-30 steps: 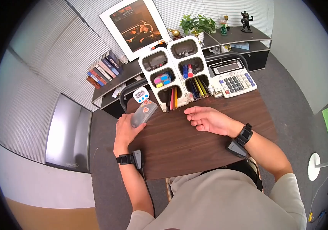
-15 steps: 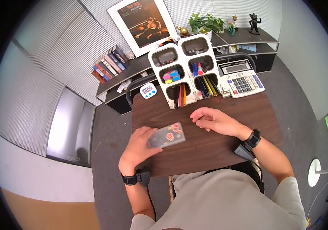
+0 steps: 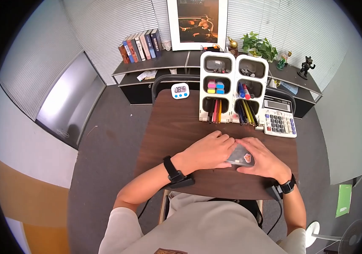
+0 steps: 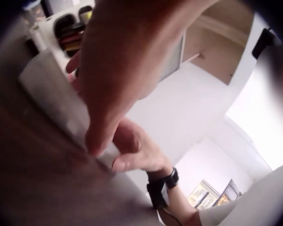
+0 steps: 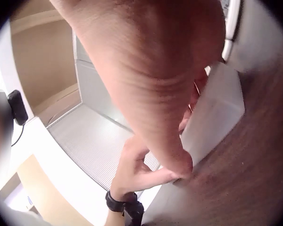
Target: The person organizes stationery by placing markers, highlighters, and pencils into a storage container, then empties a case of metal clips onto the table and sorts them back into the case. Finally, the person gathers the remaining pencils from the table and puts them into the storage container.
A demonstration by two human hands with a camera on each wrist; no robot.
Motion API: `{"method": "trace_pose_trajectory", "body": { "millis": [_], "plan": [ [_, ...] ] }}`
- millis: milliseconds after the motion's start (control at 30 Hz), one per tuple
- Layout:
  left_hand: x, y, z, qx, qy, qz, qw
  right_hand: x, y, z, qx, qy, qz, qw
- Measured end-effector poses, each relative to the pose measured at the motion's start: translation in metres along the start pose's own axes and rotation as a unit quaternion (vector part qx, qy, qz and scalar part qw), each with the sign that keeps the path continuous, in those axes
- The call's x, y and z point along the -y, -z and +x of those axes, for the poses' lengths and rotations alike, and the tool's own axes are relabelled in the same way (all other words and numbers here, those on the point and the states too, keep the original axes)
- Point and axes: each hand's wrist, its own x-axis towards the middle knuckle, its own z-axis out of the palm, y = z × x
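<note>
A translucent plastic case (image 3: 239,155) with orange stickers on its lid lies low over the front middle of the desk. My left hand (image 3: 206,152) holds its left end, thumb along the near side and fingers over the far side, covering much of it. From the other end my right hand (image 3: 266,161) grips it between thumb and fingers. In the left wrist view the case's pale side (image 4: 52,89) stands just above the wood. The right wrist view shows both thumbs close together along the case's near edge (image 5: 217,113).
Behind the hands stands a white organizer (image 3: 236,84) with pencils, markers and highlighters. A calculator (image 3: 279,120) sits to its right, a small digital timer (image 3: 180,90) to its left. Beyond the desk (image 3: 164,127) is a low shelf with books (image 3: 140,45) and a plant (image 3: 259,45).
My left hand has carried the case from the desk's left side to the middle. My right hand, earlier holding nothing, now grips its right end. The head view has turned left.
</note>
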Motion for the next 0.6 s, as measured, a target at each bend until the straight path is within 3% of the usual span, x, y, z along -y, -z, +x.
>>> {"method": "trace_pose_trajectory", "body": {
  "millis": [167,400,600],
  "plan": [
    [0.000,-0.020,-0.006,-0.109,-0.009,0.069,0.992,-0.016,-0.014,0.010,-0.036,0.039,-0.005,0.999],
    [-0.008,-0.011,-0.010,-0.070,-0.020,0.136,0.988,-0.007,-0.015,0.012,-0.030,0.017,0.002,0.999],
    [-0.002,-0.011,-0.012,-0.103,0.000,0.017,0.995,-0.006,-0.015,0.014,-0.022,0.020,0.003,1.000]
  ]
}}
